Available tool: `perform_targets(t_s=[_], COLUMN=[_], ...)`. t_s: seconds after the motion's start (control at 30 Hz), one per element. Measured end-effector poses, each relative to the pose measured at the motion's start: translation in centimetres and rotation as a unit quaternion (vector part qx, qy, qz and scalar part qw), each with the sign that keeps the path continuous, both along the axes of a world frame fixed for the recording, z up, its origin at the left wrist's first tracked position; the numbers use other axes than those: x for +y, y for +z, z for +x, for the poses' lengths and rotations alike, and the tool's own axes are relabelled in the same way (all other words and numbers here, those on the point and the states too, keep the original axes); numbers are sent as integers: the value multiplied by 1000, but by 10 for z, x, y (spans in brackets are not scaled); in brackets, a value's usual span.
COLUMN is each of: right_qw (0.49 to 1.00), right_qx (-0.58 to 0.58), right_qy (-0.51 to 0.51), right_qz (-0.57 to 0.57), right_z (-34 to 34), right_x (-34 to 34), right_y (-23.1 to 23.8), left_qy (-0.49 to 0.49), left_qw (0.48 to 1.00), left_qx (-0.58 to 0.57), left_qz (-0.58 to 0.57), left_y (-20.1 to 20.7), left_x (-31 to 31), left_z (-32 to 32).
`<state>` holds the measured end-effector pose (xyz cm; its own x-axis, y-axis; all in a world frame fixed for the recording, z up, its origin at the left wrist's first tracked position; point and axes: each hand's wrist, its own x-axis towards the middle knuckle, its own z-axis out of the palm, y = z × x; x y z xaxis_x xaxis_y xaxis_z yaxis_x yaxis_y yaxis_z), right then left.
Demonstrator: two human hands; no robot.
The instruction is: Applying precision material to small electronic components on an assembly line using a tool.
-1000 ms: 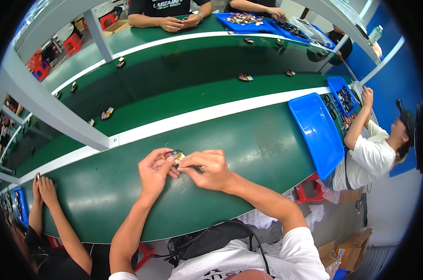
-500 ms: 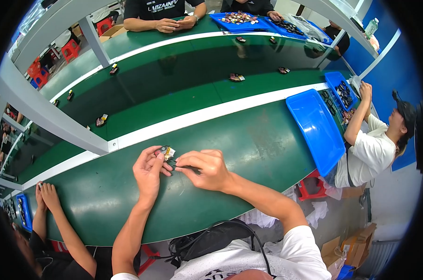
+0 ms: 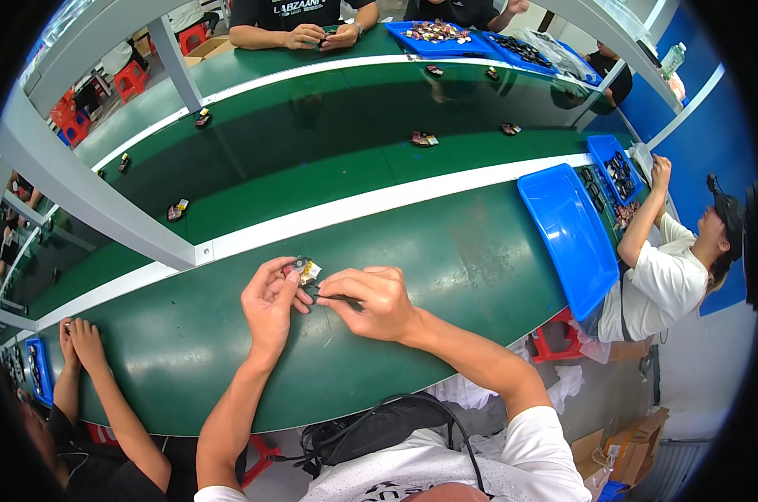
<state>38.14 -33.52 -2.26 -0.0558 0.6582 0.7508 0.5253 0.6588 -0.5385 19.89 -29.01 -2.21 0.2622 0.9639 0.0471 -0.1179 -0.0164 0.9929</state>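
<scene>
My left hand [image 3: 272, 301] is closed on a small electronic assembly [image 3: 304, 270], dark with a pinkish part and a white-and-yellow piece at its right side. Thumb and fingers hold it up over the green work surface. From the right, my right hand [image 3: 376, 303] pinches a pair of dark tweezers [image 3: 340, 299]. Their tip points at the lower edge of the assembly, close to my left fingertips; whether it touches cannot be made out.
Beyond a white rail, a green conveyor belt [image 3: 312, 180] carries several similar assemblies [image 3: 424, 139]. A blue tray [image 3: 569, 238] lies to my right. A grey metal post [image 3: 86, 180] rises at left. Co-workers sit at left, right [image 3: 663, 276] and across, near parts-filled trays [image 3: 433, 33].
Both my hands keep nearly the same place and grip. An assembly at the left of the belt has shifted slightly left. The co-worker at the far trays has lifted a hand.
</scene>
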Motion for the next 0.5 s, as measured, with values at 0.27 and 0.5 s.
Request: perform_targets(t_s=[0.27,0.5], right_qw=[1000,1000], right_qx=[-7,-17], right_qy=[3,3], right_qz=[-6,-19], right_z=[3,6], right_x=[-3,-4], right_y=[3,2], left_qy=[2,3], left_qw=[1000,1000], left_qx=[-2,-5], left_qz=[-4,-12], left_y=[-3,-3], left_x=[1,0], left_z=[1,4])
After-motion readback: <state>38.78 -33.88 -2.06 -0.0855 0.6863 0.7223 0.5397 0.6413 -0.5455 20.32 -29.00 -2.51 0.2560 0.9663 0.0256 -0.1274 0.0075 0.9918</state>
